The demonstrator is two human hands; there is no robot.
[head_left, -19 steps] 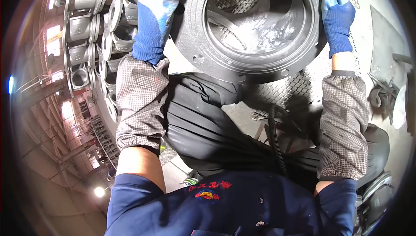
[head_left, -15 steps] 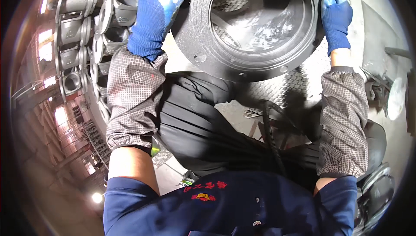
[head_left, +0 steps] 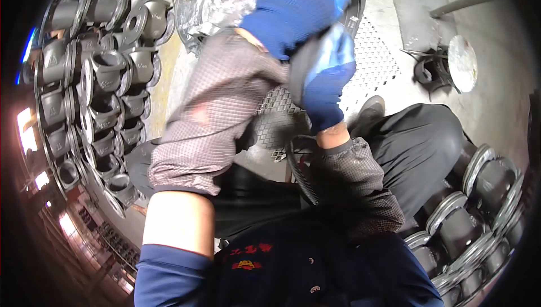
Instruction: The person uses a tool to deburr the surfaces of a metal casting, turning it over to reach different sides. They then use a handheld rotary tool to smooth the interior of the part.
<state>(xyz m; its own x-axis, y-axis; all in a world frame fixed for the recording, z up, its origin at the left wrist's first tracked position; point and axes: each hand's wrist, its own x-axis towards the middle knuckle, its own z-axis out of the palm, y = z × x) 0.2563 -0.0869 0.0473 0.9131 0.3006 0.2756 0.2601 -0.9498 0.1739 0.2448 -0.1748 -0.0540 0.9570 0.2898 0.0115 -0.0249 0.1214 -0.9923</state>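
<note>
A large grey flanged pipe casting lies at the top of the view, with pale, worn metal showing inside its left part. My left hand, in a blue glove, reaches across its middle and hides much of it. Just below, close to the left wrist, my right hand is raised in a matching glove, smeared by motion. A grey blur lies along its left side; what that is I cannot make out. The fingers of both hands are hidden or blurred, so their grip does not show.
Many grey flanged castings stand stacked at the left, and more castings at the lower right. Under my hands is a patterned metal plate. A black hose runs between my legs. A pale round disc stands at the right.
Both hands have left the casting's two sides and come together near the middle, the right one moving left and down. The casting's round opening no longer faces me; it sits farther left and up.
</note>
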